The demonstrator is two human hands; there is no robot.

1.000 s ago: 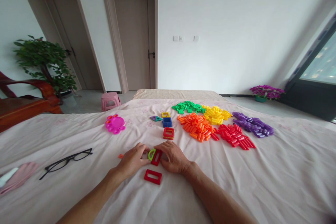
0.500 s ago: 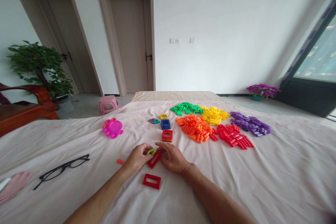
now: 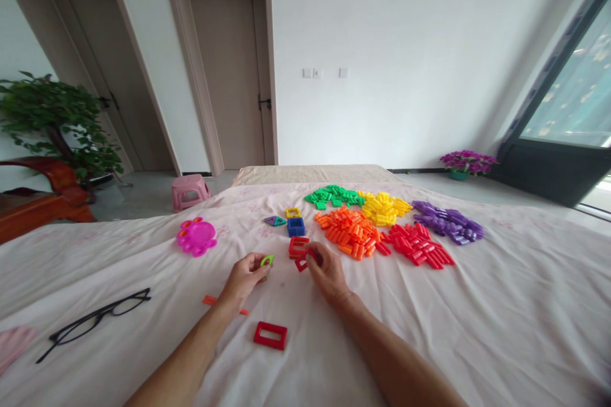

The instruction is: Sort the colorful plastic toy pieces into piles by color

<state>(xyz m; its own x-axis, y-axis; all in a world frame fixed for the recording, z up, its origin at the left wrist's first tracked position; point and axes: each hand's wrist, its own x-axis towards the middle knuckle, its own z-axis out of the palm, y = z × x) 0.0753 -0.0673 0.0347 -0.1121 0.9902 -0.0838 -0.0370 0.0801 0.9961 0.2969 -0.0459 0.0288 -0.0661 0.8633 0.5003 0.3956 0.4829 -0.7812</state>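
My left hand (image 3: 247, 276) pinches a small lime-green piece (image 3: 267, 261) with a hole in it. To its right, my right hand (image 3: 326, 272) grips a red frame piece (image 3: 301, 263), held at the near edge of a stack of red frames (image 3: 298, 245). Behind that stack are blue square frames (image 3: 296, 226) and a yellow frame (image 3: 293, 212), with purple and teal triangles (image 3: 275, 220) beside them. A separate red rectangular frame (image 3: 270, 336) lies nearer to me. An orange strip (image 3: 209, 299) is partly hidden by my left forearm.
Piles of green (image 3: 333, 195), yellow (image 3: 384, 206), orange (image 3: 348, 232), red (image 3: 420, 245) and purple pieces (image 3: 449, 222) lie back right. A pink paw-shaped tray (image 3: 196, 236) and black glasses (image 3: 98, 318) are on the left of the cloth.
My hands have moved apart. The right one carried the red frame up to the red stack, while the left kept the green piece. The view has shifted slightly.
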